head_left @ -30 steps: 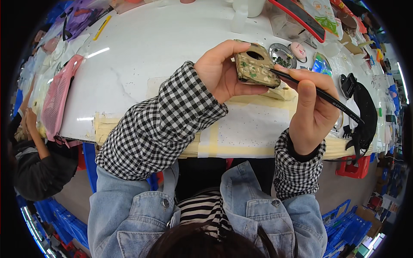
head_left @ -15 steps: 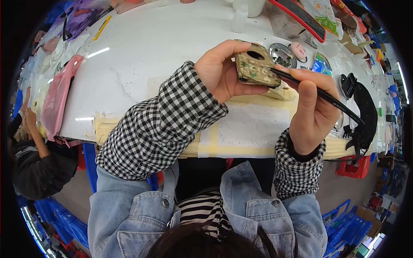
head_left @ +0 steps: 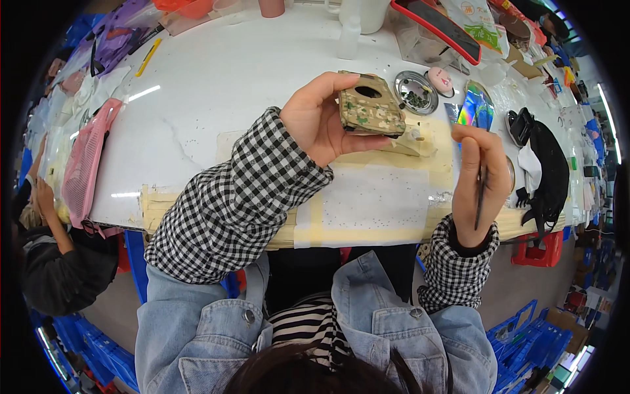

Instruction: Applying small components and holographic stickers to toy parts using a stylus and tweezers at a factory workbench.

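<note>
My left hand (head_left: 319,117) grips a small camouflage-patterned case (head_left: 373,117) with a dark oval hole in its upper face. The case is tilted above the taped work area, its fingers along the left and near edges. To the right, apart from the case, my right hand (head_left: 484,172) is closed round slim black tweezers (head_left: 480,197), which lie along the palm; their tip is hard to make out. Just beyond the case sits a round metal dish (head_left: 431,108) holding several small dark parts. A pale block with a small peg (head_left: 420,138) shows beside the case.
White paper (head_left: 367,203) with tiny dark specks is taped at the near edge. A pink oval item (head_left: 440,80), a red-framed phone (head_left: 440,31) and a black pouch (head_left: 550,167) lie to the right. A pink mesh bag (head_left: 92,157) and another person's arm (head_left: 56,217) are left.
My right hand has drawn back from the case toward the right, and the tweezers now point back along the palm. My left hand holds the case slightly farther left in view.
</note>
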`<state>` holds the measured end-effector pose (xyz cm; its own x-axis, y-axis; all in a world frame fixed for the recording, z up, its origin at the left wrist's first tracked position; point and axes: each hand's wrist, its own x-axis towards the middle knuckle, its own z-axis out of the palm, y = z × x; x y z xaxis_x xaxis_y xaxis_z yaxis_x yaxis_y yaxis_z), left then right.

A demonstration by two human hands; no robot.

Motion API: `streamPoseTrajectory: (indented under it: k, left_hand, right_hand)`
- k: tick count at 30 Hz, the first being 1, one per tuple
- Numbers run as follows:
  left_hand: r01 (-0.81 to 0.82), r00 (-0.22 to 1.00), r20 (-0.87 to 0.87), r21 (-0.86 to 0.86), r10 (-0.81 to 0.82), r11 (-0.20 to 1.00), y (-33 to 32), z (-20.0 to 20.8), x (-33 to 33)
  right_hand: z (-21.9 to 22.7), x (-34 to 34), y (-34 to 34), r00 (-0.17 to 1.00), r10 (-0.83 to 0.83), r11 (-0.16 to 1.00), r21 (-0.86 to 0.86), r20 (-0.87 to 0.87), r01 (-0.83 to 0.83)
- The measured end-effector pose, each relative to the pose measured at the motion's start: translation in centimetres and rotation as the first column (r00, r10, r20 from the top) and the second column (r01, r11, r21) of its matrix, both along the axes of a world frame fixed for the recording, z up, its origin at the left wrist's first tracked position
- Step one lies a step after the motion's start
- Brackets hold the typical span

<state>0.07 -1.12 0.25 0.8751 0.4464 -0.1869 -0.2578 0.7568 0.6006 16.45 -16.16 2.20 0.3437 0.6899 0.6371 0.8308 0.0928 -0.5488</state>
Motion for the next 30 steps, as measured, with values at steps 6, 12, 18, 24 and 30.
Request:
streamPoseTrajectory:
  k: [6,12,18,24,30]
  left_hand:
    - [0.023,0.999,0.029,-0.025,-0.022,0.999,0.2,-0.2,0.0]
    - [0.033,0.998,0.051,-0.05,-0.031,0.998,0.3,-0.2,-0.1]
    - [0.047,0.997,0.063,-0.053,-0.044,0.997,0.3,-0.2,0.0]
    - [0.076,0.995,0.063,-0.047,-0.073,0.996,0.2,0.0,-0.2]
    - [0.089,0.995,0.039,-0.03,-0.088,0.996,0.2,0.0,0.0]
  right_hand:
    - [-1.3,0.5,0.7,0.979,0.018,0.996,-0.084,0.205,0.0]
    - [-1.5,0.1,1.3,0.969,0.057,0.997,-0.069,0.241,-0.042]
    - [0.4,-0.6,1.1,0.98,-0.032,0.995,0.099,0.199,0.012]
    - [2.1,-2.2,1.4,0.983,0.17,0.954,0.261,-0.063,-0.148]
    - [0.9,-3.2,3.1,0.777,0.41,0.91,0.267,-0.477,-0.316]
